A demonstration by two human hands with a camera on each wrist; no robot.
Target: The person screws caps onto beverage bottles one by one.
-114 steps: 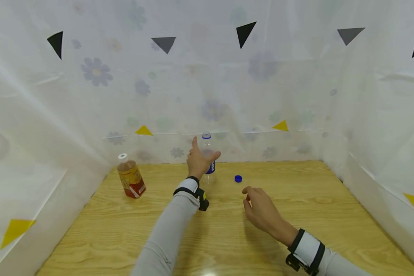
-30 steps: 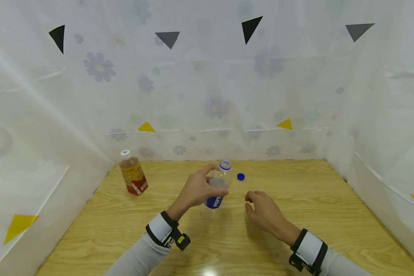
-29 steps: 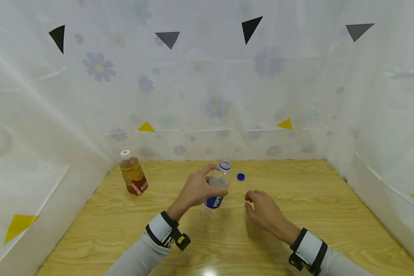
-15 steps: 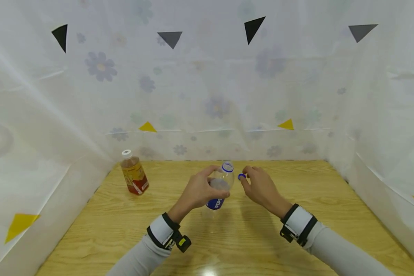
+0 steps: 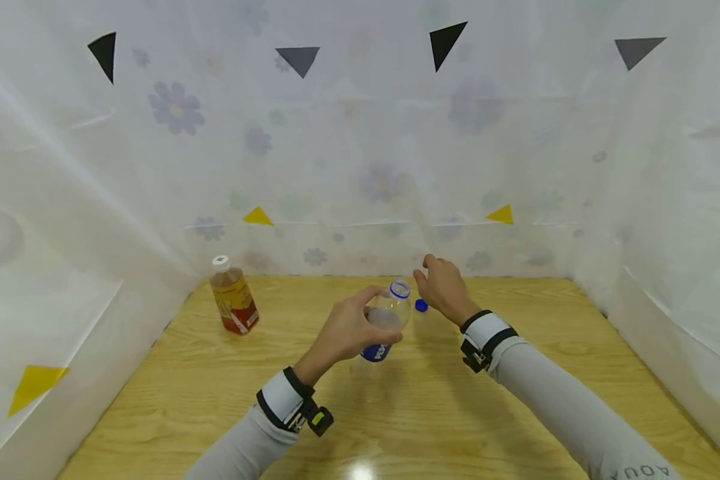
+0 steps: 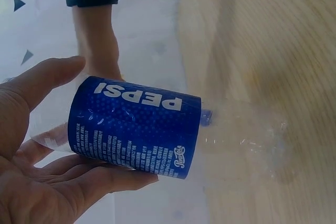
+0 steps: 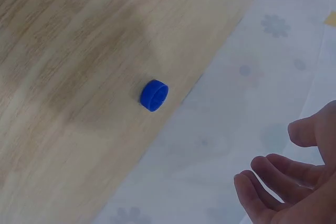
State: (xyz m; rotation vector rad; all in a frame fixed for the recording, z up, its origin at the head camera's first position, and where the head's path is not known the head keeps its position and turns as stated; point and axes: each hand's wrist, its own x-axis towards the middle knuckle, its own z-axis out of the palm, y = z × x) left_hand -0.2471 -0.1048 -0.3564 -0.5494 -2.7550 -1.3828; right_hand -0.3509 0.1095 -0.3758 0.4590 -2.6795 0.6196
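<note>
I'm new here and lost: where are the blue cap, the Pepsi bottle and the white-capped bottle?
Blue cap [image 7: 149, 93], right wrist view, outer side.
Pepsi bottle [image 6: 134, 124], left wrist view, blue label.
White-capped bottle [image 5: 234, 295], head view, label.

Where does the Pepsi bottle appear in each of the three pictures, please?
Head: Pepsi bottle slightly right of centre, in the lower half, held by the left hand.
Left wrist: sideways across the middle, its blue label large.
Right wrist: not in it.
Shared landmark: the wooden table, whose edge against the white sheet shows in all three views.
</note>
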